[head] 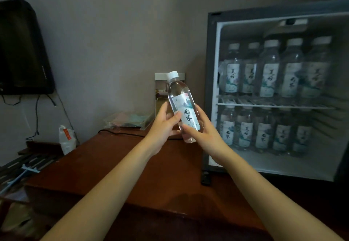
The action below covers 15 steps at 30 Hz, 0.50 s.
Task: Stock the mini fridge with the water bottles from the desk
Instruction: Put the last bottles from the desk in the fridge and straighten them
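Observation:
A clear water bottle (181, 99) with a white cap and a pale printed label is held up above the brown desk (117, 169), tilted slightly left. My left hand (164, 125) grips its lower body from the left, thumb across the label. My right hand (203, 130) holds it from the right, fingers around its lower part. The mini fridge (211, 93) stands open at the right. Several labelled bottles (268, 70) fill its upper shelf and several more (262, 133) stand on its floor.
A clear plastic tray (130, 119) and a small framed stand (160, 89) sit at the desk's back edge, with a black cable across it. A white bag (66, 138) stands at the left. A black wall-mounted device (22, 49) hangs upper left.

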Tool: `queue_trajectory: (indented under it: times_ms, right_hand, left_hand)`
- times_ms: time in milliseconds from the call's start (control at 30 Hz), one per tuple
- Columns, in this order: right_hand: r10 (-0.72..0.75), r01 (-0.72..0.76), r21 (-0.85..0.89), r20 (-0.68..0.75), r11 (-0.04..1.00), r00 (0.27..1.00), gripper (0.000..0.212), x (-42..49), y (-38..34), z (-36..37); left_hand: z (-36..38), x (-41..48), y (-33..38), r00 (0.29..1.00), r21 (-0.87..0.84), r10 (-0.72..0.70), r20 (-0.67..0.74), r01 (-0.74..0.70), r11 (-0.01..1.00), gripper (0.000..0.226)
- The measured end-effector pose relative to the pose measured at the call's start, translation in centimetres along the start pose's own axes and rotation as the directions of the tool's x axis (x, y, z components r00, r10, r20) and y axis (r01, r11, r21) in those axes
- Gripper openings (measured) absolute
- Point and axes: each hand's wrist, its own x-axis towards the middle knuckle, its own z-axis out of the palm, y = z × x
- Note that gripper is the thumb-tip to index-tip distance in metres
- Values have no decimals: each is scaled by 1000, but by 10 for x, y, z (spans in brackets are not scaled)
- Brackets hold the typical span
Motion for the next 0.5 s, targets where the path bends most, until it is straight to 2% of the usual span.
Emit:
queue_trajectory:
  times_ms: [133, 367, 500]
  right_hand:
    - [-59, 54, -86, -57, 995, 997, 58, -14, -14, -33]
    - [-107, 76, -168, -185, 983, 977, 70, -28, -22, -84]
    - [-109, 64, -197, -231, 978, 967, 73, -31, -25, -110]
  left_hand:
    - [37, 7, 13, 995, 66, 56, 87, -62, 996, 44]
    - [94, 23, 21, 975, 15, 63, 212, -68, 998, 55]
    - [125, 31, 23, 971, -32, 77, 227, -72, 997, 42]
